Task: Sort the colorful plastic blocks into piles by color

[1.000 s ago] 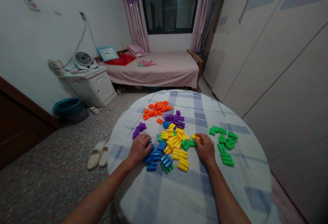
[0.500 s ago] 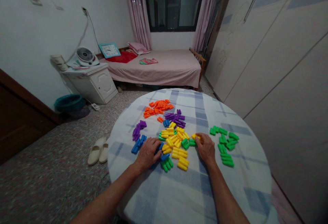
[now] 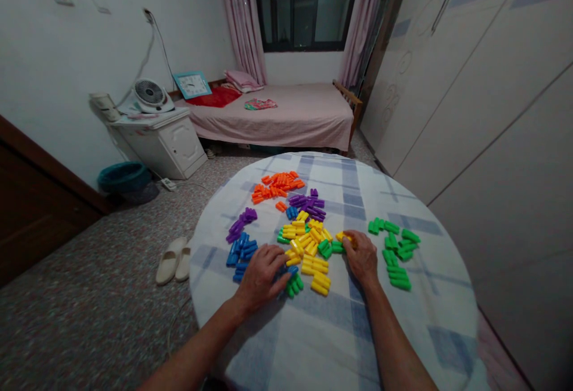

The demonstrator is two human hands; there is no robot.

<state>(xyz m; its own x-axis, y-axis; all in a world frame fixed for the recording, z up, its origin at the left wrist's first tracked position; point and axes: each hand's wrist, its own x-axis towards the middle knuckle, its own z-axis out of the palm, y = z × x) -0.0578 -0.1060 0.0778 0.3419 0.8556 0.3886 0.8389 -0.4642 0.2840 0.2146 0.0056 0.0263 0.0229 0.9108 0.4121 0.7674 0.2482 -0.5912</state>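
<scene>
Small plastic building blocks lie in colour groups on the table. My left hand (image 3: 263, 276) is low over blue blocks at the left front, its thumb and fingers apart around a blue block (image 3: 292, 270). Its palm hides part of what lies beneath. Green blocks (image 3: 294, 285) sit just beside its thumb. At the right of the yellow pile (image 3: 308, 242), my right hand (image 3: 362, 256) has its fingers closed on a yellow block (image 3: 341, 236), mostly covered by the fingertips. A green block (image 3: 337, 248) lies against that hand. More blue blocks (image 3: 242, 249) are gathered left of my left hand.
Orange blocks (image 3: 278, 186) lie at the back, with purple blocks (image 3: 308, 206) in front and another purple group (image 3: 242, 225) at the left. Green blocks (image 3: 396, 254) spread at the right. The round table has a checked cloth (image 3: 322, 343). A bed (image 3: 304, 110) stands beyond.
My left hand has shifted slightly down, and more blue blocks now lie to its left. The left purple group has spread a little. My right hand has stayed at the yellow block.
</scene>
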